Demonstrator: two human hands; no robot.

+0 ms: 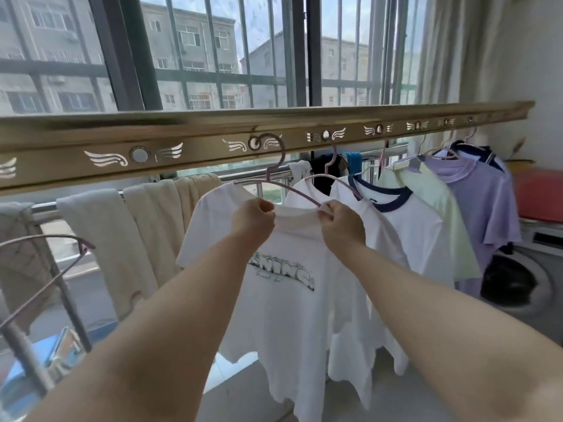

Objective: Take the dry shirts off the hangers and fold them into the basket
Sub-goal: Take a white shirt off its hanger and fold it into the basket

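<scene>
A white T-shirt (289,315) with a dark chest print hangs on a pale purple hanger (275,170) hooked into the golden drying rail (189,141). My left hand (251,220) pinches the collar on its left side. My right hand (341,226) pinches the collar's right side, where the hanger's arm shows. Behind it to the right hang a second white shirt (307,187), a white shirt with a navy collar (408,226), a pale green shirt (441,217) and a lilac shirt (484,202). No basket is in view.
Cream towels (122,239) drape over a steel railing at left. An empty hanger (45,269) hangs at the far left. A washing machine (530,284) stands at the right under a red box (539,193). Barred windows lie behind the rail.
</scene>
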